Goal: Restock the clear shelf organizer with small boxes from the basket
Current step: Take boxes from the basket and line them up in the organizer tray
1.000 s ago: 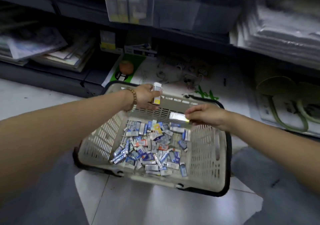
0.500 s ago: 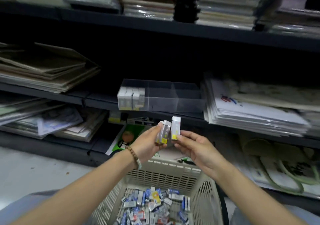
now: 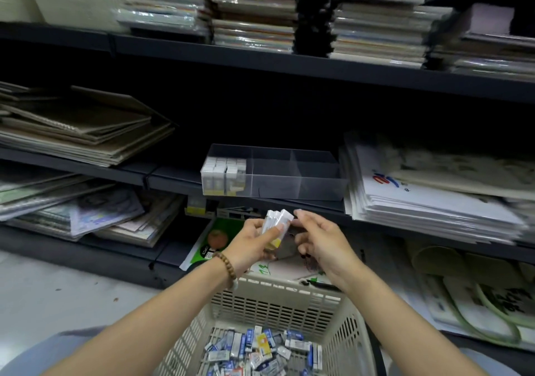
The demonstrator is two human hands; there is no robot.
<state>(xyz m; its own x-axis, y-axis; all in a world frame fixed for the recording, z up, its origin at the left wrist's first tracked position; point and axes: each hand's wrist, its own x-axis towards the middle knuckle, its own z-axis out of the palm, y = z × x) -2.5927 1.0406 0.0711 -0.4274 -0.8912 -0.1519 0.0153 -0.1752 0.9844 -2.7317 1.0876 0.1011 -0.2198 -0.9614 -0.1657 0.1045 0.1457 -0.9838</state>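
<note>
A clear shelf organizer (image 3: 295,186) sits on the middle shelf; its left compartment holds several upright white boxes (image 3: 224,176), and the other compartments look bare. My left hand (image 3: 252,244) grips a small bunch of white boxes with yellow ends (image 3: 275,223) just below the organizer. My right hand (image 3: 321,241) is beside them, its fingertips touching the top of the rightmost box. The beige basket (image 3: 278,303) stands below, with many small blue-and-white boxes (image 3: 260,349) loose in its bottom.
Stacks of notebooks and paper pads fill the shelves: brown pads (image 3: 78,126) at left, white packs (image 3: 428,190) right of the organizer, wrapped stacks (image 3: 252,14) on the top shelf. A green sheet (image 3: 214,242) and slippers (image 3: 469,297) lie on the lowest level.
My view has tilted up from the basket to the shelves. The box that my right hand held has joined the ones in my left hand, and both hands have risen toward the organizer.
</note>
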